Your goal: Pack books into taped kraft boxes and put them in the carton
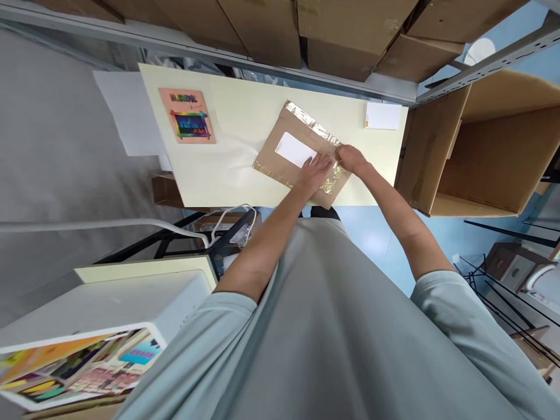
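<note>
Flat left palm, curled right fist on a taped brown package

And here's the brown package (310,137), lying askew on the table (231,175), right of centre, its near corner reaching the table's near edge! Shiny tape (312,122) runs along its far side, with more along the near side, partly covered by the hands.

The left hand (315,171) lies flat on top, fingers spread, overlapping the right end of the white label (294,149); that grip is wide and holds nothing. The right hand (351,158) is at the package's right edge, fingers curled in, palm out of sight. Has that grip got tape, edge or nothing? Can't tell from here!

Out to the far left, a pink book (187,115), its lettering too blurred to read. Far right, a small white box (383,115), and beyond the table's right end a big open carton (494,157), cut off on the right. Overhead, brown boxes (354,29) crowd the shelf, tops out of frame. Near left, a white bin (109,309) is cropped too, its colourful contents smeared and hard to make out.
</note>
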Demonstrator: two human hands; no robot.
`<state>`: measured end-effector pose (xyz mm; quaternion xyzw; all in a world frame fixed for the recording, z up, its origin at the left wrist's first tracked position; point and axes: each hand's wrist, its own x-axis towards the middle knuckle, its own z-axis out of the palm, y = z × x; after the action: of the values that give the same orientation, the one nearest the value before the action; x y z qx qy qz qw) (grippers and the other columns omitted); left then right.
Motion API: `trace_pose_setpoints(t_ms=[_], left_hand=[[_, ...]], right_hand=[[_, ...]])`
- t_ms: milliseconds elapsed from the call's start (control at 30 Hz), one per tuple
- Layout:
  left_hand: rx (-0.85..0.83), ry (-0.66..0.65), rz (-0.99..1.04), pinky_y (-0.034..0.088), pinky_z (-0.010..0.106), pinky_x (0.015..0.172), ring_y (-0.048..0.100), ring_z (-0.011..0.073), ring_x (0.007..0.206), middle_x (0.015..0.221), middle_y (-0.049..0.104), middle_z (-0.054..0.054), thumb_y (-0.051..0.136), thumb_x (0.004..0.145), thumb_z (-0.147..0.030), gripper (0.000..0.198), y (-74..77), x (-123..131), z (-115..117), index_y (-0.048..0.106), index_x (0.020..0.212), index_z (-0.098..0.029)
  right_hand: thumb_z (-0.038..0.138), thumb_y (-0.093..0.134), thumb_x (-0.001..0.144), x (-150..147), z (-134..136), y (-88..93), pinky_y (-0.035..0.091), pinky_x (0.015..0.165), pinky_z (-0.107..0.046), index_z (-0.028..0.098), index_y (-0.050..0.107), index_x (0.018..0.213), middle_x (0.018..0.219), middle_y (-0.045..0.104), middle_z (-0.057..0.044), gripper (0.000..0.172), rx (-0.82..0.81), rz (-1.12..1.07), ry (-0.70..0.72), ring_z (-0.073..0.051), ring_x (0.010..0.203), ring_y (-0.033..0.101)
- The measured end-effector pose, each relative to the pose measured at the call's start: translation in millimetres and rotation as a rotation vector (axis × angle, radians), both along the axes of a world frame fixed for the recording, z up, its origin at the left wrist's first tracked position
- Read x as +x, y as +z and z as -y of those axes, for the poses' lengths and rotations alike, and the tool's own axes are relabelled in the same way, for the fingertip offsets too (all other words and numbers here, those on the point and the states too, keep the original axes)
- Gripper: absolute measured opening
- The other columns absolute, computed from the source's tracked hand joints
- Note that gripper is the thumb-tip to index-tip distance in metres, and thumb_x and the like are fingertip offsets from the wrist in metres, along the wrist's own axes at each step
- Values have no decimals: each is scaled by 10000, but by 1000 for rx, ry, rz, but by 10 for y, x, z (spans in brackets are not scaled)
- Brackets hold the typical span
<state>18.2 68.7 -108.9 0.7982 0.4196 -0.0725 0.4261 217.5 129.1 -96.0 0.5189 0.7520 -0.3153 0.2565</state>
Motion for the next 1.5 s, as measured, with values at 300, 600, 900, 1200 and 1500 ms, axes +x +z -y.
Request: trace_pose_setpoints(t_ms=[300,600,900,1200,1500], left_hand=[[12,-21,62,141,568,1402,95,321,1750,1872,183,82,721,990,-435,847,-116,-82,13,364,1736,-251],[2,-1,71,154,571,1395,103,268,1751,1869,195,33,487,1058,-286,701,-80,-114,16,339,1743,-290],[9,-66,89,160,533,1404,68,259,1754,1872,183,61,477,1052,-246,678,-108,-209,-6,389,1725,-230],[-16,-9,159,123,560,1399,55,283,1755,1881,141,70,521,991,-301,804,-120,-183,62,297,1761,-246],[18,-39,100,130,568,1392,79,337,1749,1878,126,131,631,1005,-330,816,-70,-137,66,296,1735,-183]], right_hand=[[236,676,1035,-358,964,178,545,1088,-417,79,680,1323,1354,702,-214,328,35,-90,-105,-336,1269,643],[329,599,1073,-627,1337,27,516,1107,-451,76,686,1283,1329,685,-248,339,188,-33,-308,-366,1282,583],[164,365,1094,-1019,1421,62,545,1055,-470,35,709,1320,1344,687,-302,431,141,149,-347,-382,1338,560],[228,513,1058,-735,1443,145,570,1005,-396,139,708,1218,1282,734,-193,268,153,86,-526,-329,1235,611],[226,386,1120,-550,1535,152,507,1095,-376,146,701,1183,1252,723,-161,331,131,-46,-476,-280,1236,613]])
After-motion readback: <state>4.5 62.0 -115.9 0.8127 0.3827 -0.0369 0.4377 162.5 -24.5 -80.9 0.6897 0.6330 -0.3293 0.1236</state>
